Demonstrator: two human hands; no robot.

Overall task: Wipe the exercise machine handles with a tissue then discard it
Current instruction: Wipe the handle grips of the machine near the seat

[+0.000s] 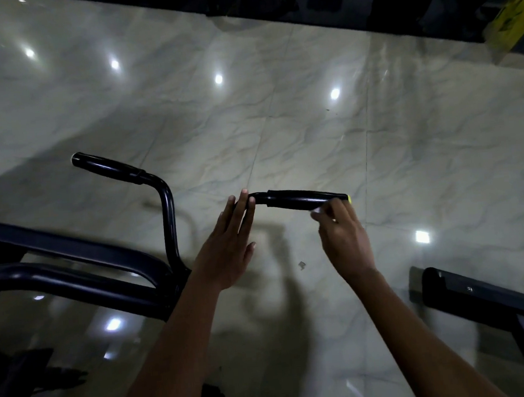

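Nearest the camera, the left hand [231, 242] reaches flat, fingers straight, to the bar beside the right handle [305, 198], while the right hand [345, 238] pinches the tissue [317, 211] under its far end; wrapping fully would likely clean better.

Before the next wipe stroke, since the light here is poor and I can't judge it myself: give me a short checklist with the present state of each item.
1. Tissue in hand: ok. The right hand pinches a small white tissue.
2. Tissue against the grip: ok. It sits at the near side of the right handle, close to its yellow-tipped end.
3. Bar steadied: ok. The left hand lies open with straight fingers at the bar's inner end.
4. Left handle wiped: cannot tell; no hand is on it.
5. Tissue still clean enough: cannot tell, too little shows.
6. Bin for discarding: cannot tell, none in view.
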